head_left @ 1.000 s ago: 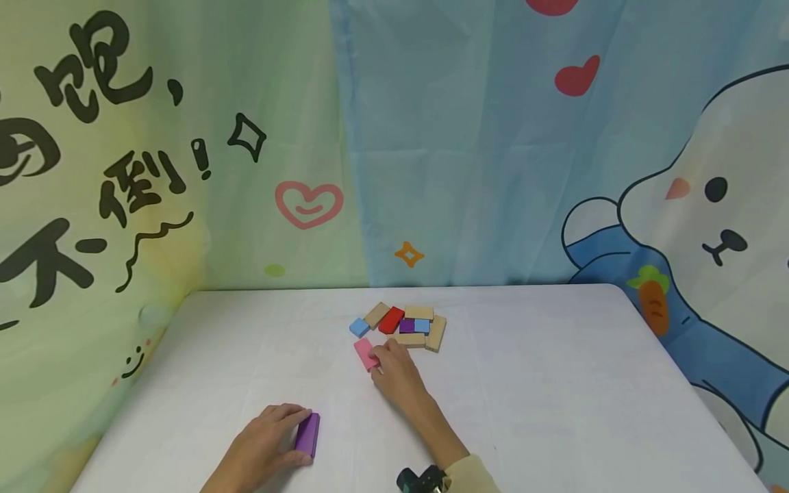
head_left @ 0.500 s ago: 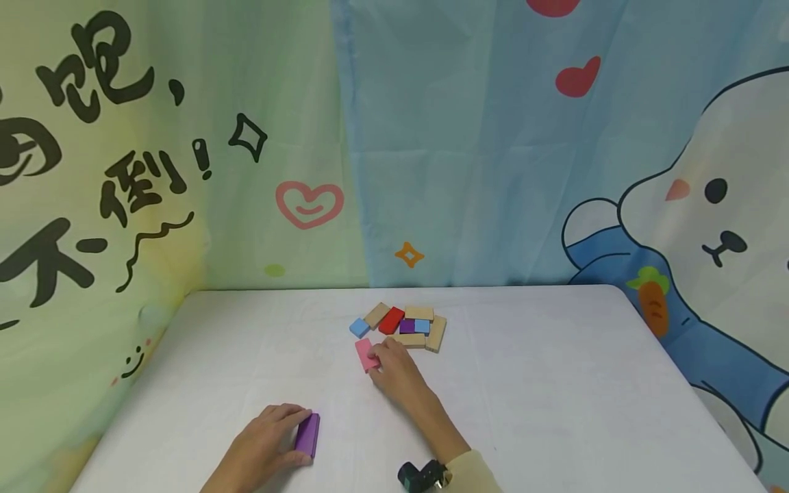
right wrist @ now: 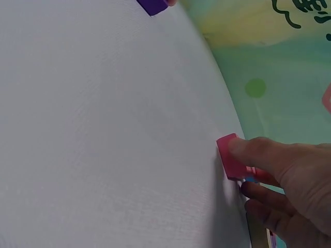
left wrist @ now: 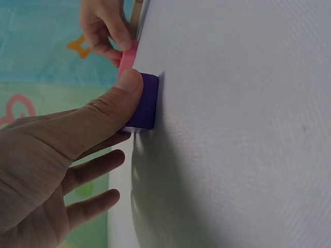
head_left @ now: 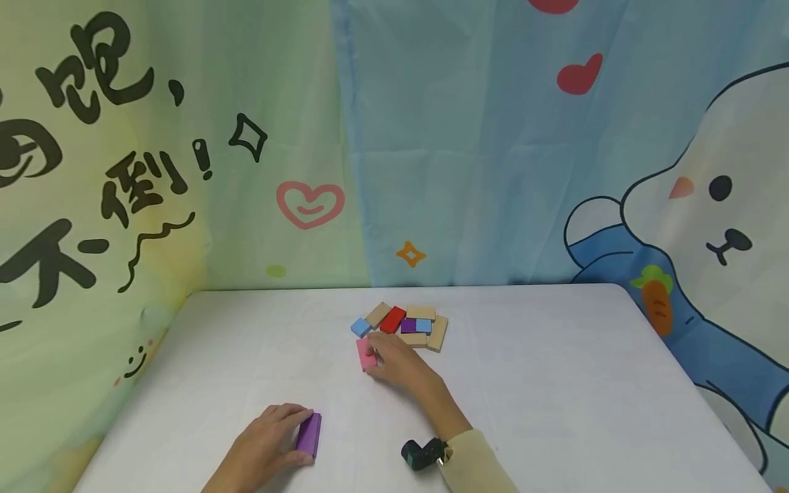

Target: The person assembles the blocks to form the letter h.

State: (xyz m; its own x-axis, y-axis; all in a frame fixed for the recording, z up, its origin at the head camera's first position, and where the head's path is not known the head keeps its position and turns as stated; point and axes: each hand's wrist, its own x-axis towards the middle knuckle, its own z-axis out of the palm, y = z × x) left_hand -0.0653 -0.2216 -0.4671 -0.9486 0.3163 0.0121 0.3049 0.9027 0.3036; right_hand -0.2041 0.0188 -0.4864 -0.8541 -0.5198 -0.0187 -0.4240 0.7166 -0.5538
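My left hand pinches a purple block between thumb and fingers, low on the white table at front left. In the left wrist view the thumb lies along the purple block while two other fingers stand free of it. Farther forward, my right hand grips a pink block by its ends. The right wrist view shows the thumb against the pink block, close over the tabletop. Right behind it sit a light blue block, a wooden block and a red block.
Several wooden blocks frame a small purple block and a blue block right of the red one. The white table ends at a printed curtain. A black wrist camera sits on the right wrist.
The pink block has turned slightly more upright in the head view, with my right hand shifting a little. The right forearm has swung somewhat to the right; the left hand stays put.
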